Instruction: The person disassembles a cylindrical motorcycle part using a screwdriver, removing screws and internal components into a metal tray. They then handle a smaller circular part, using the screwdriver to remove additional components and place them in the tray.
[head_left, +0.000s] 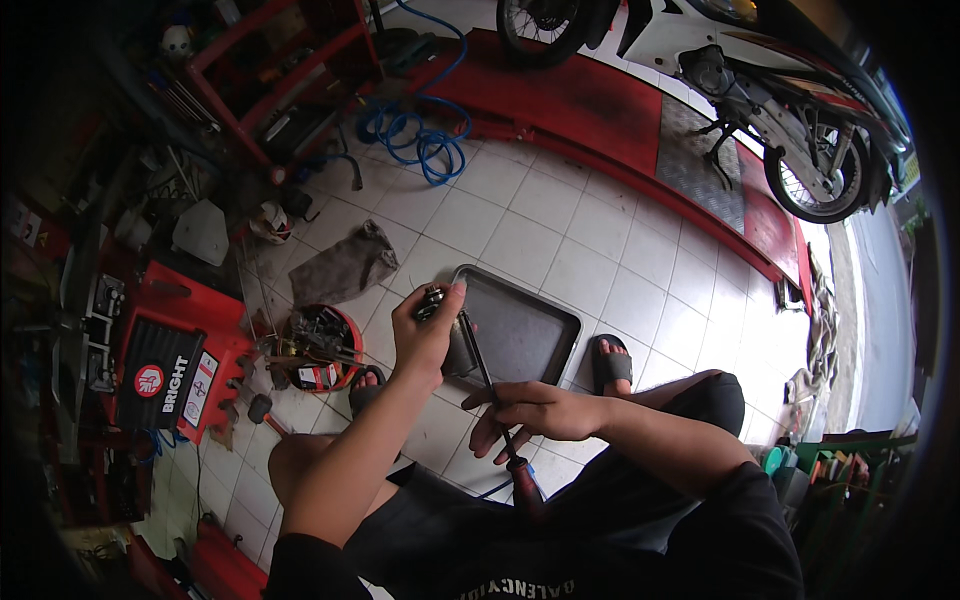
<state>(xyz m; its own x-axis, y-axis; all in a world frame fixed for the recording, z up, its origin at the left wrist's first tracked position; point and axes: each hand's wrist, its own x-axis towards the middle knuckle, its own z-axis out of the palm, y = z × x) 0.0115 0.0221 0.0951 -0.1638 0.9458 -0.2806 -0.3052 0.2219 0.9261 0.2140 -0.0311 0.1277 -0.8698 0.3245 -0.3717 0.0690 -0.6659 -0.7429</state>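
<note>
My left hand [425, 335] is closed round a small shiny metal part [430, 303], mostly hidden by the fingers and palm. A long screwdriver with a dark red handle [525, 487] runs from my lap up to that part. Its thin shaft [478, 358] passes through the fingers of my right hand [540, 410], which grips it loosely above the handle. Whether the tip touches the metal part I cannot tell. Beyond my hands, a shallow grey metal tray [575, 325] rests on the tiled floor between my feet.
A grey rag [345, 262] lies beyond a red tub of parts [353, 345]. At left stand a red and black machine [165, 350] and a mallet [262, 410]. Blue hose [438, 150] coils near a red lift platform [580, 110] with a motorcycle [770, 120].
</note>
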